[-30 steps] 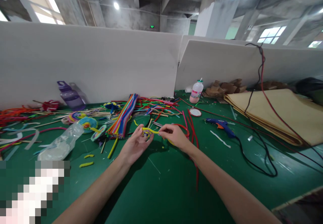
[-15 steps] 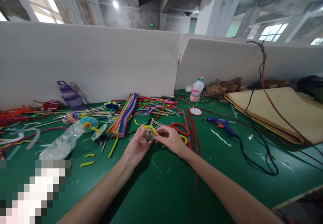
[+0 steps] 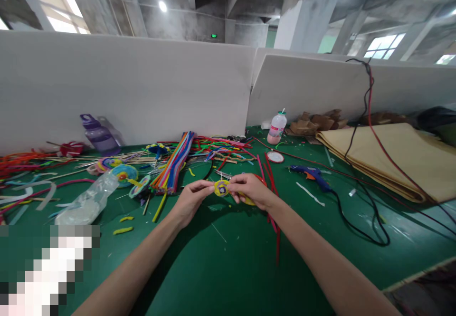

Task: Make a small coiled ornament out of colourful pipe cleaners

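A small round coil of yellow and purple pipe cleaner [image 3: 222, 188] is held up over the green table, its flat face toward me. My left hand [image 3: 194, 197] pinches its left edge between thumb and fingertips. On the opposite edge, my right hand [image 3: 247, 190] grips the coil with thumb and fingers. Scissors [image 3: 223, 174] lie just behind, their handles mostly covered by my right hand. Red pipe cleaners [image 3: 272, 183] stretch along the table to the right of that hand.
A bundle of colourful pipe cleaners [image 3: 176, 166] lies left of centre, near finished coiled pieces [image 3: 124, 175] and a plastic bag [image 3: 87, 202]. A purple bottle [image 3: 99, 135] stands behind. On the right are a blue glue gun [image 3: 311, 176] with its cord, a drink bottle [image 3: 277, 128] and folded tan sheets [image 3: 392, 159].
Both hands have shifted slightly right with the coil. It has turned from tilted to face me, and my left hand has moved from around it to its left edge.
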{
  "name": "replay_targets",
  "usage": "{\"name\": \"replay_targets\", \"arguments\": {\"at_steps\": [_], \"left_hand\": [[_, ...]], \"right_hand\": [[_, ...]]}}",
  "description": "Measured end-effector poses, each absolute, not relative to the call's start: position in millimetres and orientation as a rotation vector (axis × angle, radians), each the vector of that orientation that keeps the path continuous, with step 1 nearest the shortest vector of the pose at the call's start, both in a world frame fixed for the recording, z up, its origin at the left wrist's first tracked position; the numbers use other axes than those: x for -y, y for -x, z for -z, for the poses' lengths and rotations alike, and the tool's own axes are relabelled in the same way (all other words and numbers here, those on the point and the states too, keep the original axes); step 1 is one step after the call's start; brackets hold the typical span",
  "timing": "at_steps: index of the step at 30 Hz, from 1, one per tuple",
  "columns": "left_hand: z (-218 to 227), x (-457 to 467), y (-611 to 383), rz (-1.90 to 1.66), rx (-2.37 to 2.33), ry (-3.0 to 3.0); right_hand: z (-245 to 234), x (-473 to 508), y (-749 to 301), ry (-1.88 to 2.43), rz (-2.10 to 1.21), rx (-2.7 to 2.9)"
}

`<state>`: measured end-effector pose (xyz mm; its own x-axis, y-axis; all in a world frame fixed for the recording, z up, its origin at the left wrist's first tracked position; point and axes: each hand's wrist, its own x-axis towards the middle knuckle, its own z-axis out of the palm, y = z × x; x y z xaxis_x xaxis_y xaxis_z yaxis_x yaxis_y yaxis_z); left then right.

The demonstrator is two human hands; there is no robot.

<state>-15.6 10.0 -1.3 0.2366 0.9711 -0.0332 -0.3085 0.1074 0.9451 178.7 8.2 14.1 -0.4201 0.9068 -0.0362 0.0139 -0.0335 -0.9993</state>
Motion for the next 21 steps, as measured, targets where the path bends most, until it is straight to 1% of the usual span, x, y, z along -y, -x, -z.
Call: {"name": "replay_targets", "arguments": {"at_steps": [3,12,14,19,21], "left_hand": [[-0.4,-11.1,18.7,-1.086,-0.897,-1.139],[5.5,-11.1,18.5,-1.005,-0.875,-1.169],[6.6,-10.1,17.1,-1.027,-0.878,-1.125],[7.8,-9.2,14.3,-1.094,-0.804,-0.881],[7.9,-9.7,14.2,-1.123,-0.759,-0.794]], "right_hand": [[-15.4,-9.3,-184.5,1.012,-1.582,1.528],[-12.8,-8.4,-180.5,1.044,-1.596,1.52],[-13.6,-9.4,-180.2,1.035,-1.527,1.508],[-20.4,-10.7,-186.2,1.104,-1.224,1.58],[-22.3,-10.7,-188.5,1.115,-1.188,1.591]]}}
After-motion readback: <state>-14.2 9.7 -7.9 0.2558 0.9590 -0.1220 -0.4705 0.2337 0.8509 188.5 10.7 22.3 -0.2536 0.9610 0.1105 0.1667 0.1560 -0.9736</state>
